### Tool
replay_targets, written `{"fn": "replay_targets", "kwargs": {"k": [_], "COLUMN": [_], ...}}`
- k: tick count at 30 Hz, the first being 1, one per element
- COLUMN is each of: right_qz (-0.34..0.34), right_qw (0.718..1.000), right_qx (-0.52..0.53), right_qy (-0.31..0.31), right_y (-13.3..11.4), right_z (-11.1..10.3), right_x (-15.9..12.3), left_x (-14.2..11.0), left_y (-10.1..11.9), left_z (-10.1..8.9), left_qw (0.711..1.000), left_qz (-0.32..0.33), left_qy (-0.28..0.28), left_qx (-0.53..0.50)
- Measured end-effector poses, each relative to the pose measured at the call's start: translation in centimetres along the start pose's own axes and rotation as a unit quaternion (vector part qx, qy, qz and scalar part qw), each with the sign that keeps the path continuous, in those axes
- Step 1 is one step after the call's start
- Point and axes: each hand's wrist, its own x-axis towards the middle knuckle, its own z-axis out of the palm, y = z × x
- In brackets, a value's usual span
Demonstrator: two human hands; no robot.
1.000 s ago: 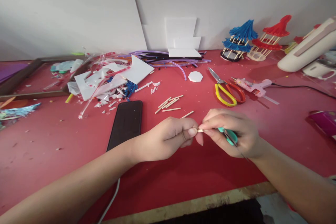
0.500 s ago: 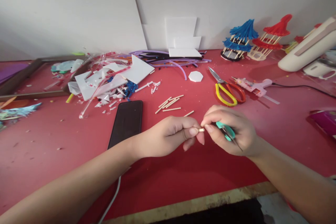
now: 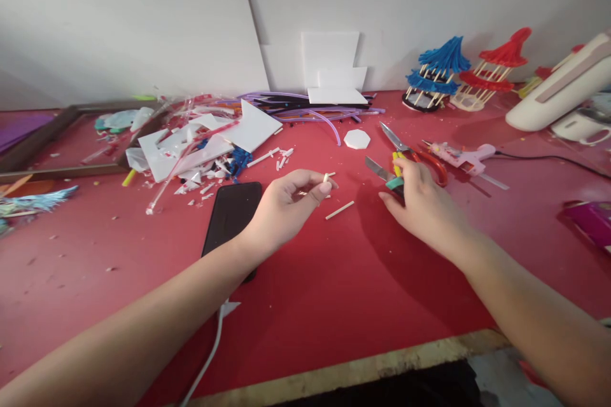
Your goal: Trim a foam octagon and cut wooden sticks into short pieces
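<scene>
Between the thumb and fingers of my left hand (image 3: 293, 203), a short pale wooden stick (image 3: 326, 178) is pinched with its end pointing up. Behind that hand, more cut sticks are partly hidden; one loose stick (image 3: 340, 210) lies in front of them. My right hand (image 3: 424, 206) is lowered at the table around the handles of small green-handled scissors (image 3: 379, 169), their blades pointing away to the left. Larger scissors (image 3: 432, 168) with red and yellow handles lie just beyond, partly covered by my right fingers.
A black phone (image 3: 231, 216) lies by my left wrist. White scraps (image 3: 205, 152) are heaped at back left. A white octagon (image 3: 357, 138), a pink glue gun (image 3: 461, 156), and blue (image 3: 436, 70) and red (image 3: 496, 70) roofed models stand or lie toward the back right.
My hands have moved apart and forward. The left has carried the stick up and left; the right has turned the green-handled scissors blades-forward and brought them down beside the larger scissors.
</scene>
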Motion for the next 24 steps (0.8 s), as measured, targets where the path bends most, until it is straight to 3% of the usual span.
{"fn": "replay_targets", "kwargs": {"k": [3,6,12,17,24], "right_qz": [-0.034,-0.067,-0.156,-0.248,-0.220], "right_qw": [0.999,0.997,0.985,0.945,0.922], "right_qx": [-0.042,-0.041,0.058,0.197,0.301], "right_qy": [-0.010,0.020,-0.039,-0.087,-0.108], "right_y": [-0.4,-1.9,-4.7,-4.8,-4.8], "right_z": [0.3,0.2,0.8,1.3,0.9], "right_x": [-0.3,-0.5,-0.8,-1.0,-1.2], "left_x": [0.2,0.2,0.2,0.1,0.0], "left_y": [-0.4,-0.6,-0.3,-0.3,-0.2], "left_z": [0.0,0.1,0.4,0.5,0.4], "left_qw": [0.997,0.992,0.984,0.979,0.971], "left_qz": [-0.027,-0.054,-0.107,-0.115,-0.136], "left_qy": [-0.004,-0.012,-0.015,-0.024,-0.019], "left_qx": [-0.074,-0.110,-0.142,-0.168,-0.195]}}
